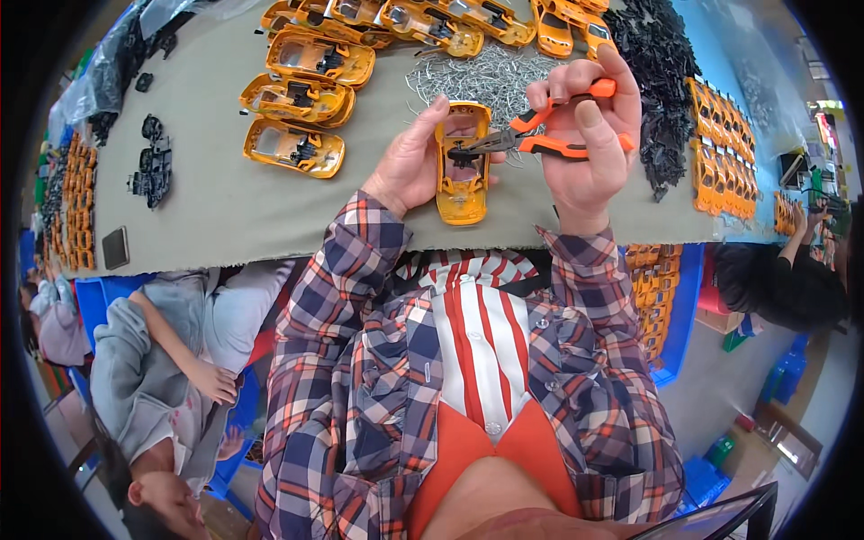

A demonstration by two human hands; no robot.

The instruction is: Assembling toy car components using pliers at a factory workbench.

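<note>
In my left hand [409, 162] is a yellow toy car body [463, 198], gripped by its sides over the table's near edge. A small black plastic part [461, 153] sits in the middle of the body. My right hand [594, 135] is wrapped round the orange handles of a pair of pliers [531, 135]. The pliers' jaws reach over the car body and touch or nearly touch the black part; whether they grip it I cannot tell. Just beyond my hands lies a heap of thin metal wire pieces [486, 81].
Yellow car bodies [297, 146] are stacked at the left and along the far side. Black plastic parts [655, 90] form a pile on the right, beside rows of yellow bodies [720, 171]. A phone [115, 247] lies at left. A seated person [171, 360] is close on my left.
</note>
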